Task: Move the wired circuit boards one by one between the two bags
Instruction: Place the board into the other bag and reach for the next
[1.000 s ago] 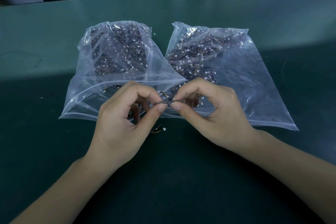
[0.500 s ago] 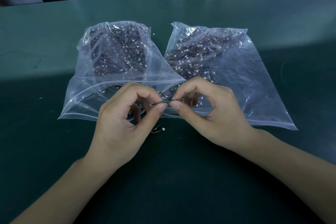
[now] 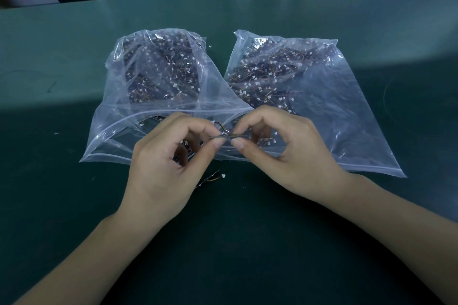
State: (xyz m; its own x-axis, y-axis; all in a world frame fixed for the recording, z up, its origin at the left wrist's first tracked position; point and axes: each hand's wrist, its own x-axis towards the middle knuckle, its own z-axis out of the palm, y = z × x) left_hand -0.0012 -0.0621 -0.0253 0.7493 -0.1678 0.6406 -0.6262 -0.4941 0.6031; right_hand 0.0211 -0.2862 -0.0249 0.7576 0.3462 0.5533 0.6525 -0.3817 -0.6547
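Here, circuit board pinched between left hand, right hand

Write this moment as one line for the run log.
left hand: pinches circuit board | right hand: pinches same board | position: above bag mouths | loose wired piece: on table

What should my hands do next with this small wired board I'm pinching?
Probably let one hand release and carry it into a bag. Both the left hand and right hand pinch the thin dark wired circuit board just above the clear plastic bags' mouths.
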